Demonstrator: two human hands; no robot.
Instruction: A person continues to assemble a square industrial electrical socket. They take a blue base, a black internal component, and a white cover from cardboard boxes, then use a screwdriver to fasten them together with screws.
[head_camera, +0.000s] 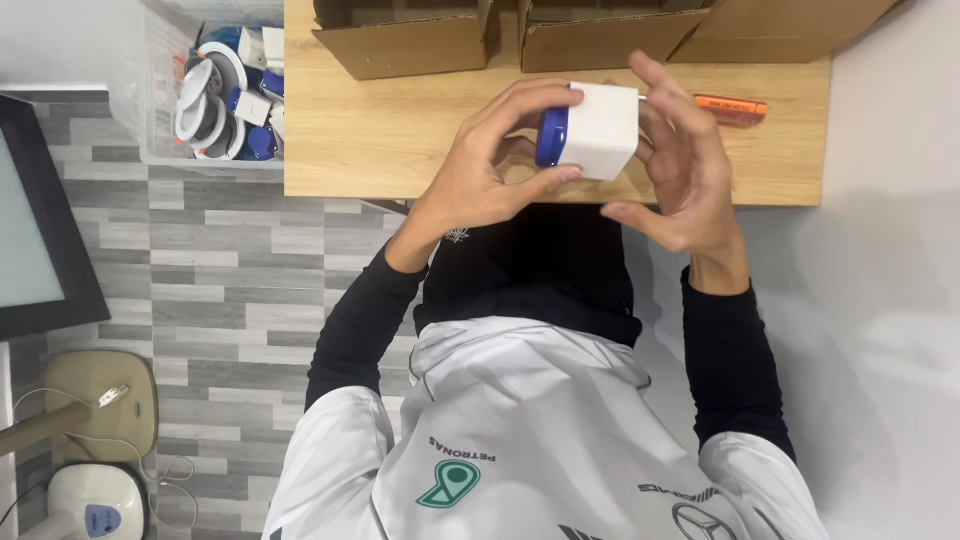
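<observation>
A small white box with a blue rounded part at its left end is held above the near edge of a wooden table. My left hand wraps the blue end with fingers and thumb. My right hand is against the box's right side, fingers spread and partly raised. Both arms wear black sleeves.
Open cardboard boxes stand along the table's far edge. An orange tool lies behind my right hand. A clear bin of white and blue parts sits left of the table. A dark-framed panel and small devices are on the floor.
</observation>
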